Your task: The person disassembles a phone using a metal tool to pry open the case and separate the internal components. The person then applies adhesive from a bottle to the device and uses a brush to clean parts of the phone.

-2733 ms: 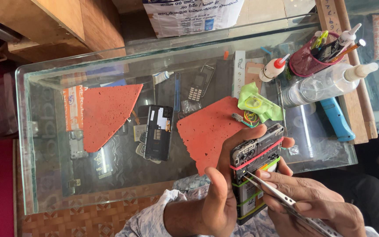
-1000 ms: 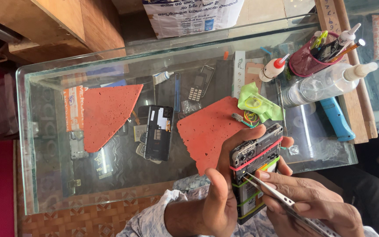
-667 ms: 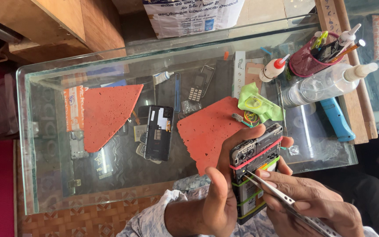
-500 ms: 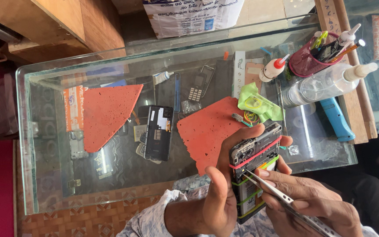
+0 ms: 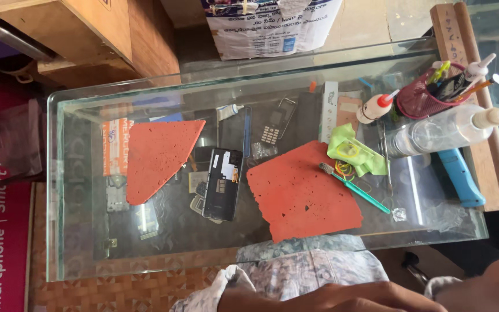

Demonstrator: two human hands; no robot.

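Only the back of my left hand (image 5: 371,296) shows at the bottom edge, below the glass counter (image 5: 64,190), its fingers out of frame. A strip of my right hand or wrist (image 5: 489,280) shows in the bottom right corner. The phone and tweezers are not in view. Nearest to my hands on the glass are a torn red mat (image 5: 307,193) and a teal toothbrush (image 5: 356,188) lying across its right edge. An opened black phone (image 5: 223,182) lies left of the mat.
A second red mat (image 5: 157,153) lies at the left. A green cloth (image 5: 356,156), glue bottle (image 5: 376,107), red cup of tools (image 5: 425,98), clear bottle (image 5: 446,130) and blue tool (image 5: 460,179) crowd the right end. A keypad phone (image 5: 272,124) lies under the glass.
Both hands dropped below the counter toward the bottom edge, taking the phone and tweezers out of view. The red mat and toothbrush they covered now show fully.
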